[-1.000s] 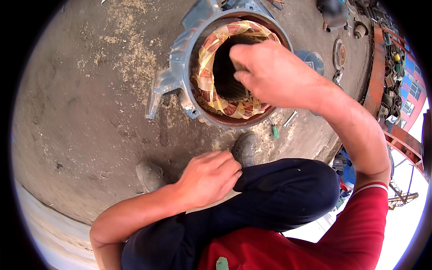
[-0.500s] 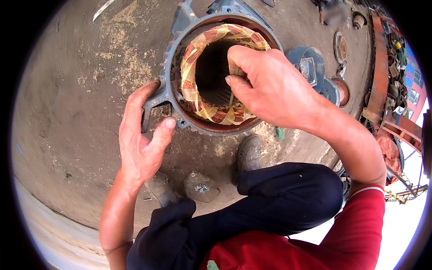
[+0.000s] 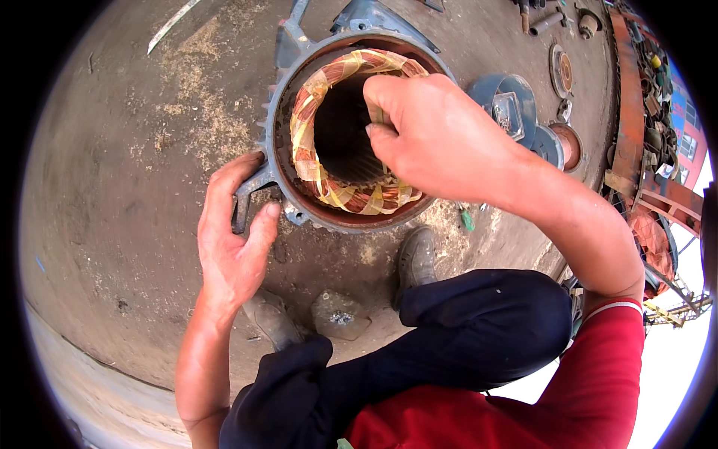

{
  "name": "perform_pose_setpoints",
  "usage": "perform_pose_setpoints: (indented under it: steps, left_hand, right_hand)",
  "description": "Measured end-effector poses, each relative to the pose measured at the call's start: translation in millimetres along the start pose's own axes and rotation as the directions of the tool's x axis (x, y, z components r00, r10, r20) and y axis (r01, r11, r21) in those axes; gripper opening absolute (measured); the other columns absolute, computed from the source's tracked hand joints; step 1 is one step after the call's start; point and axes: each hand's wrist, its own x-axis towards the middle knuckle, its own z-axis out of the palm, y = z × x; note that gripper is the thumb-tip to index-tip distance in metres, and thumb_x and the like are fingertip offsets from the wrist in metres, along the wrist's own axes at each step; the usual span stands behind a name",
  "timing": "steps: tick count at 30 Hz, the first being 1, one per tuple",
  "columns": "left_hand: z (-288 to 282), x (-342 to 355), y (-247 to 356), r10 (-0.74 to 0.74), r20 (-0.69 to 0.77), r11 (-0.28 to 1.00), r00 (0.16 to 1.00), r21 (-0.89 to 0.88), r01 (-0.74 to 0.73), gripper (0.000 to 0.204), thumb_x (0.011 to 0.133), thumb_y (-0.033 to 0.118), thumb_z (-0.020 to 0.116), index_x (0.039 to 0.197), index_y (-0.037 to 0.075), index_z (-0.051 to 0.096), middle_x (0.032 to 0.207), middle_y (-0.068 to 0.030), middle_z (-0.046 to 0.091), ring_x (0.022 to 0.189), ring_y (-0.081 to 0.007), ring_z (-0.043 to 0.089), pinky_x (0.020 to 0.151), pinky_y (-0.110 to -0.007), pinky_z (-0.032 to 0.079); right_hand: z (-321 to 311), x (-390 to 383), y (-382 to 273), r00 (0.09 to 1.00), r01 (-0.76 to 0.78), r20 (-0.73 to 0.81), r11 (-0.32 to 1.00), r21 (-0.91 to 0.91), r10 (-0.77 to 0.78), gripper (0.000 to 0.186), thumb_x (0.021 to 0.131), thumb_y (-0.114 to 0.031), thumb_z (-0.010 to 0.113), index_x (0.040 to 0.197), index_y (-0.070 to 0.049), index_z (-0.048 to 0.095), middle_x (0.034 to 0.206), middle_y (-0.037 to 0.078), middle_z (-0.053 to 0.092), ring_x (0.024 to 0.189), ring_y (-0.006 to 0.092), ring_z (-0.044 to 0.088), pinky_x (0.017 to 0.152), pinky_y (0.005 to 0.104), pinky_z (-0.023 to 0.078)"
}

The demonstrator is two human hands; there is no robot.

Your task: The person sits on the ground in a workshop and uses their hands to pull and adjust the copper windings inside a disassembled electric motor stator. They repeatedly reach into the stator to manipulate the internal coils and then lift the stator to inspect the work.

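A blue-grey motor housing (image 3: 278, 105) lies open end up, with a ring of copper windings (image 3: 313, 97) bound in yellow tape around its dark, slotted bore. My left hand (image 3: 232, 236) holds a bracket (image 3: 253, 183) on the housing's lower-left side, thumb near its lower edge. My right hand (image 3: 434, 135) is pinched over the right part of the winding and bore, on a thin yellowish strip (image 3: 379, 112) that is mostly hidden by the fingers.
Another blue-grey machine part (image 3: 490, 86) lies to the right, with a flanged disc (image 3: 561, 71) beyond it. A green-handled tool (image 3: 467, 221) and pale debris lie near my boots (image 3: 415, 258). A rusty steel beam (image 3: 624, 90) and piled scrap line the right side.
My left hand has risen from above my legs onto the housing's bracket. My right hand stays pinched at the bore. The housing now appears farther left in the view.
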Motion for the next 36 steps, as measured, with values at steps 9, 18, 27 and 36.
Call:
perform_pose_setpoints:
  steps: [9, 18, 27, 36]
  left_hand:
    - [1.4, -0.2, 0.2, -0.027, -0.016, 0.998, 1.000, 0.050, 0.028, 0.041, 0.091, -0.006, 0.058, 0.132, 0.001, 0.058, 0.133, -0.0183, 0.062, 0.123, -0.0319, 0.062, 0.106, -0.040, 0.048]
    - [2.9, -3.0, -0.4, 0.001, -0.060, 0.998, 0.998, 0.069, 0.003, 0.039, 0.090, -0.009, 0.055, 0.128, -0.001, 0.060, 0.128, -0.0189, 0.065, 0.121, -0.0320, 0.064, 0.106, -0.040, 0.048]
    - [-14.0, -49.8, -28.3, -0.008, -0.164, 0.997, 0.986, -0.071, -0.004, 0.057, 0.100, 0.024, 0.065, 0.147, 0.000, 0.045, 0.151, -0.0196, 0.044, 0.135, -0.0326, 0.050, 0.108, -0.042, 0.045]
    - [-30.0, -99.2, -27.6, -0.293, 0.055, 0.943, 0.955, 0.181, 0.279, 0.034, 0.092, 0.001, 0.064, 0.126, -0.001, 0.059, 0.129, -0.0187, 0.059, 0.108, -0.0280, 0.063, 0.089, -0.038, 0.054]
  right_hand:
    - [-4.1, -12.1, -12.9, 0.999, 0.012, 0.040, 1.000, 0.017, -0.012, 0.013, 0.084, -0.005, 0.060, 0.085, 0.008, 0.064, 0.075, 0.029, 0.067, 0.076, 0.0459, 0.069, 0.074, 0.0518, 0.057]
    - [-2.9, 3.2, -5.7, 0.999, 0.005, 0.054, 1.000, -0.030, -0.004, 0.017, 0.082, -0.005, 0.059, 0.087, 0.009, 0.068, 0.079, 0.030, 0.068, 0.081, 0.0454, 0.070, 0.082, 0.0505, 0.057]
    - [3.3, -2.7, 3.9, 0.999, 0.042, 0.016, 0.999, 0.025, -0.042, 0.016, 0.086, -0.007, 0.063, 0.081, 0.005, 0.054, 0.068, 0.028, 0.058, 0.073, 0.0482, 0.063, 0.067, 0.0533, 0.048]
    - [13.2, 16.3, 18.8, 0.943, 0.131, 0.312, 0.991, -0.037, -0.113, 0.011, 0.083, -0.003, 0.060, 0.087, 0.005, 0.066, 0.082, 0.026, 0.070, 0.082, 0.0477, 0.068, 0.077, 0.0537, 0.055]
